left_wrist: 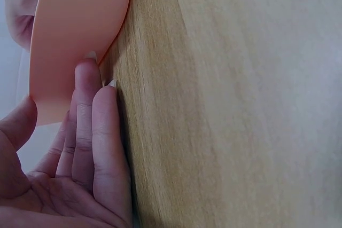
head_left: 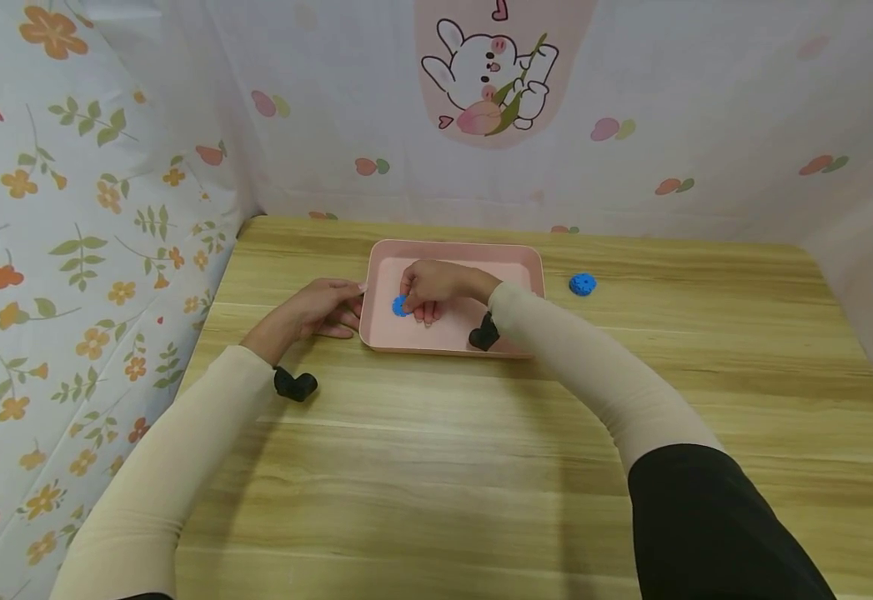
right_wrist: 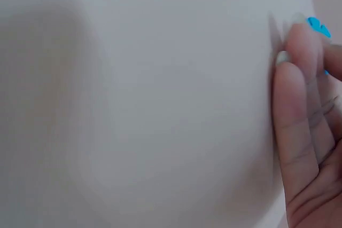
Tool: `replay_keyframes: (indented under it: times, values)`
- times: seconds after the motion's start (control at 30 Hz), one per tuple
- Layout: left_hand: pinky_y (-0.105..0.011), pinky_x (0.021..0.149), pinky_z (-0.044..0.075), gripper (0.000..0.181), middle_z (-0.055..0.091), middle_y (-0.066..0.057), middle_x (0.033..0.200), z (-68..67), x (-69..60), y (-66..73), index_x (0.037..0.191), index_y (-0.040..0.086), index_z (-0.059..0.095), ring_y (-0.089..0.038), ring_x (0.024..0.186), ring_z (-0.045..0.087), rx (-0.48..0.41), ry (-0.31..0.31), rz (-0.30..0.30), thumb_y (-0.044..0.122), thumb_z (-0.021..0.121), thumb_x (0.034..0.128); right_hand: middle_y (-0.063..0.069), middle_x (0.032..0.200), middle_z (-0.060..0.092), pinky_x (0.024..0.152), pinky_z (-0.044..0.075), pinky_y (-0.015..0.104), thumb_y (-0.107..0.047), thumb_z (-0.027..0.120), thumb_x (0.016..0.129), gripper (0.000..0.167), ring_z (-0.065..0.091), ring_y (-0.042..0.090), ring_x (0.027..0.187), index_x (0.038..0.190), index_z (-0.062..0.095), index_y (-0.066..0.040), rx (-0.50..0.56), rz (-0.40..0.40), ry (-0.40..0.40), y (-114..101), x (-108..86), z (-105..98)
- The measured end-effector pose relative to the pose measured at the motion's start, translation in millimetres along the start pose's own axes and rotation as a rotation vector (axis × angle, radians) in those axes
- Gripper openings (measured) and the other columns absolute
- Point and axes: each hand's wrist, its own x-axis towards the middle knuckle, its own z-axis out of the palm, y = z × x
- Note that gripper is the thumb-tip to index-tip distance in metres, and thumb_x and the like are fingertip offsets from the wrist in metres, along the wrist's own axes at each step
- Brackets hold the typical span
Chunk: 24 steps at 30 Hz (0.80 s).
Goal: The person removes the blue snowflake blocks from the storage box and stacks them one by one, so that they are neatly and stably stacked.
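Observation:
In the head view a pink rectangular tray (head_left: pixel 459 340) lies on the wooden table. Inside its left part, my right hand (head_left: pixel 439 283) pinches a small blue toothed disc (head_left: pixel 398 306) between thumb and fingers. The right wrist view shows a piece of the blue disc (right_wrist: pixel 319 26) behind the fingertips, most of it hidden. My left hand (head_left: pixel 323 308) is at the tray's left end. Its thumb touches the rim, and its nearly straight fingers (left_wrist: pixel 109 137) rest against the outer wall, as the left wrist view shows.
Right of the tray, a thicker blue round piece (head_left: pixel 582 284) with a notched edge lies on the table (head_left: pixel 421 467). A patterned cloth (head_left: pixel 316 108) hangs behind the table, and a flowered one (head_left: pixel 76 275) hangs along the left side.

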Motion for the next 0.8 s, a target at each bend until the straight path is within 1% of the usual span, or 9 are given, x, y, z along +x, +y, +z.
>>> replay_keyframes:
  times: [0.1,0.23,0.3,0.47,0.53,0.6,0.8]
  values:
    - [-0.03,0.064,0.058,0.048,0.063,0.0,0.09,-0.6,0.7,-0.5,0.127,0.006,0.055,-0.011,0.071,0.067,-0.001,-0.005,-0.003,0.045,0.051,0.0995,0.008,0.072,0.067,0.056,0.057,0.03,-0.019,0.063,0.096,0.021,0.066,0.016,0.056,0.099,0.056,0.0,0.048,0.01,0.019,5.0,-4.7,-4.7]
    - [-0.03,0.066,0.058,0.05,0.063,-0.001,0.09,-2.0,1.2,-0.8,0.128,0.005,0.054,-0.011,0.072,0.067,0.003,-0.013,-0.003,0.046,0.052,0.0991,0.011,0.079,0.067,0.064,0.059,0.035,-0.02,0.06,0.097,0.022,0.068,0.02,0.063,0.1,0.055,0.002,0.115,0.02,0.003,10.1,-14.0,-11.9]
    - [-0.03,0.067,0.058,0.05,0.063,-0.001,0.09,-2.5,0.9,-0.9,0.128,0.005,0.054,-0.011,0.072,0.067,0.004,-0.018,-0.001,0.046,0.052,0.0991,0.014,0.082,0.067,0.068,0.059,0.038,-0.019,0.059,0.098,0.022,0.069,0.024,0.067,0.102,0.054,0.002,0.138,0.003,0.005,13.6,-19.5,-16.1]
    - [-0.031,0.067,0.058,0.05,0.063,0.0,0.089,-1.3,-1.1,-0.5,0.132,0.007,0.053,-0.012,0.072,0.067,0.006,-0.016,0.007,0.045,0.051,0.0997,0.018,0.089,0.068,0.077,0.058,0.041,-0.021,0.059,0.098,0.024,0.07,0.032,0.078,0.113,0.053,-0.004,0.145,-0.044,0.051,25.8,-38.4,-28.7]
    - [-0.031,0.066,0.058,0.049,0.063,0.0,0.089,-1.2,-1.2,-0.8,0.132,0.008,0.053,-0.013,0.072,0.067,0.006,-0.01,0.007,0.044,0.051,0.1,0.019,0.091,0.067,0.078,0.058,0.041,-0.022,0.058,0.098,0.024,0.069,0.033,0.08,0.116,0.052,-0.007,0.147,-0.042,0.066,31.0,-45.9,-33.4]
    - [-0.031,0.066,0.058,0.047,0.063,0.0,0.088,-1.4,-0.5,-1.2,0.13,0.008,0.054,-0.013,0.072,0.067,0.004,-0.007,0.005,0.044,0.051,0.0999,0.019,0.091,0.066,0.078,0.057,0.042,-0.022,0.058,0.098,0.026,0.068,0.034,0.08,0.119,0.052,-0.008,0.158,-0.04,0.076,36.5,-52.5,-37.4]
    - [-0.031,0.066,0.058,0.046,0.064,0.0,0.087,-2.0,1.5,-2.6,0.124,0.006,0.056,-0.013,0.073,0.067,0.001,-0.01,0.004,0.044,0.053,0.0992,0.015,0.085,0.065,0.076,0.058,0.041,-0.022,0.06,0.097,0.03,0.067,0.029,0.075,0.124,0.055,-0.01,0.176,-0.045,0.148,50.7,-75.6,-44.6]
